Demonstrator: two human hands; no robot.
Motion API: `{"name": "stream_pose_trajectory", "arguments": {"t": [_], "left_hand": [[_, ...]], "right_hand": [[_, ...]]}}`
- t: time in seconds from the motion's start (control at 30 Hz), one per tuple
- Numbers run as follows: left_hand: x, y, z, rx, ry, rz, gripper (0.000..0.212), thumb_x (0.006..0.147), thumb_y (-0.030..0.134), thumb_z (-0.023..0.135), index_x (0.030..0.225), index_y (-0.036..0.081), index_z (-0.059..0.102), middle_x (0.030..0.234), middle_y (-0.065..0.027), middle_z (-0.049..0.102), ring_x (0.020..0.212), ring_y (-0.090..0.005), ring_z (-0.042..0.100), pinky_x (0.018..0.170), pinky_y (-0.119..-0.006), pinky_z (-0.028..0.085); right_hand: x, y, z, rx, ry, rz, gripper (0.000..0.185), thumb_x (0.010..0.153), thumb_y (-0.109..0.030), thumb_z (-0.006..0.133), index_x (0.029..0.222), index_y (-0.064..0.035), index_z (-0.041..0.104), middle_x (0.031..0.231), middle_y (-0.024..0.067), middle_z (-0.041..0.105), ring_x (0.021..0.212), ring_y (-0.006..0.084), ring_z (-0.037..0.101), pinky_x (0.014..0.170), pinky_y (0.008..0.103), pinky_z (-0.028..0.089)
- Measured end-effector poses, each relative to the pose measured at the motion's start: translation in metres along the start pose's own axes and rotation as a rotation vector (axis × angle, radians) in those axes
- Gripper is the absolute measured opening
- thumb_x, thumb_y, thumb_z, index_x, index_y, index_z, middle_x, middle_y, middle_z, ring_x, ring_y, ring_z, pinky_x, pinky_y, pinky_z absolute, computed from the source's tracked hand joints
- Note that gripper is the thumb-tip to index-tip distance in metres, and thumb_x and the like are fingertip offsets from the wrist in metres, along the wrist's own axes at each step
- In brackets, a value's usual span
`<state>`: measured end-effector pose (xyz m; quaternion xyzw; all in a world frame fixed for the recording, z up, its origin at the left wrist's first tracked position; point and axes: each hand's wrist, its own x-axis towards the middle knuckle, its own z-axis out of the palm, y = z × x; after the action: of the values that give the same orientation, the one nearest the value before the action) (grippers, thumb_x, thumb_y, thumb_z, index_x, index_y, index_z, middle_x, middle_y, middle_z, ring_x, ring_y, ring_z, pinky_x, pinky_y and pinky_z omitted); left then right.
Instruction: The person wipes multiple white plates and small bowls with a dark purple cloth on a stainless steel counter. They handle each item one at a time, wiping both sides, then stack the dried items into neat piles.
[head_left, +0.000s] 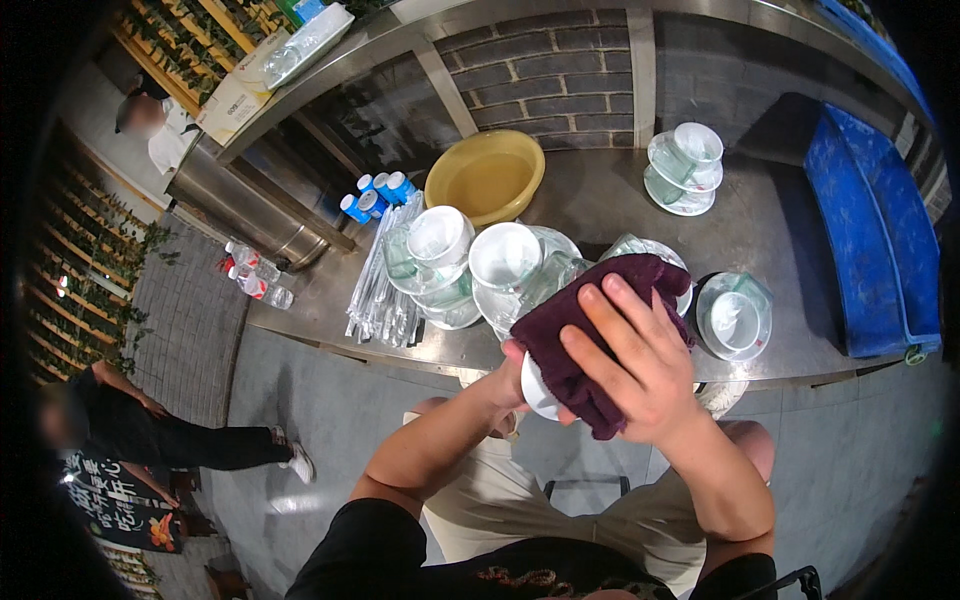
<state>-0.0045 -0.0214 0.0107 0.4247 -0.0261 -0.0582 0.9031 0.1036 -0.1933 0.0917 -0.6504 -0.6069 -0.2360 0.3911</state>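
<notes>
My left hand (514, 381) grips the edge of a white dish (541, 391), most of which is hidden under a dark purple cloth (574, 341). Fingers spread, my right hand (641, 364) presses the cloth over the dish. Just beyond the cloth stand stacked white bowls (504, 253) with plates and clear glasses, partly covered by it. To their left is another stack topped by a white bowl (439, 234). A plate holding a small bowl (735, 321) and a glass sits right of my right hand.
On the steel counter (592, 195) are a yellow basin (487, 176) of liquid, wrapped chopsticks (382, 281), blue-and-white cans (373, 202), water bottles (259, 289), more stacked tableware (684, 169) and a blue plastic bin (874, 232). One person (187, 431) is at left, another (169, 135) beyond the counter.
</notes>
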Motion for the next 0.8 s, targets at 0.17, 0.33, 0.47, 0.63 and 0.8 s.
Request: {"name": "stream_pose_trajectory", "arguments": {"t": [0.17,0.33,0.47,0.63,0.8], "left_hand": [[0.0,0.006,0.003,-0.057,0.126,-0.033,0.111,0.077,0.087,0.048,0.157,0.013,0.03,0.149,-0.0112,0.051,0.129,-0.0236,0.058,0.102,-0.041,0.055],[0.001,0.011,-0.001,-0.164,0.167,0.062,0.111,0.077,0.087,0.047,0.158,0.013,0.028,0.151,-0.0115,0.049,0.131,-0.0245,0.056,0.104,-0.042,0.054],[0.004,0.016,-0.006,-0.269,0.215,0.168,0.111,0.077,0.087,0.045,0.158,0.013,0.027,0.152,-0.0118,0.047,0.133,-0.0252,0.055,0.105,-0.043,0.052],[0.004,0.026,-0.008,-0.352,0.262,0.304,0.112,0.077,0.087,0.044,0.159,0.013,0.026,0.153,-0.0122,0.045,0.135,-0.0261,0.052,0.107,-0.044,0.051],[0.002,0.026,-0.013,-0.376,0.263,0.368,0.112,0.078,0.088,0.042,0.159,0.013,0.024,0.155,-0.0126,0.043,0.137,-0.027,0.05,0.109,-0.045,0.049]], "right_hand": [[0.002,-0.012,-0.002,-0.076,-0.114,-0.108,0.037,0.094,-0.024,0.052,0.125,-0.0128,0.069,0.141,0.0108,0.061,0.133,0.0282,0.056,0.109,0.047,0.044],[0.005,-0.011,0.0,-0.063,-0.167,-0.231,0.037,0.094,-0.021,0.052,0.126,-0.0123,0.068,0.141,0.0091,0.061,0.132,0.0249,0.057,0.108,0.0425,0.046],[0.004,-0.011,0.002,-0.034,-0.198,-0.237,0.035,0.093,-0.02,0.054,0.124,-0.0196,0.071,0.139,0.0041,0.063,0.131,0.0221,0.057,0.108,0.0417,0.044],[0.002,-0.005,-0.001,-0.042,-0.193,-0.267,0.034,0.093,-0.02,0.055,0.123,-0.0205,0.071,0.136,0.0019,0.065,0.13,0.0198,0.058,0.109,0.0405,0.043],[-0.007,-0.002,0.005,-0.132,-0.095,-0.282,0.031,0.093,-0.022,0.057,0.121,-0.0258,0.07,0.136,-0.0016,0.065,0.13,0.0174,0.057,0.115,0.0495,0.034]]}}
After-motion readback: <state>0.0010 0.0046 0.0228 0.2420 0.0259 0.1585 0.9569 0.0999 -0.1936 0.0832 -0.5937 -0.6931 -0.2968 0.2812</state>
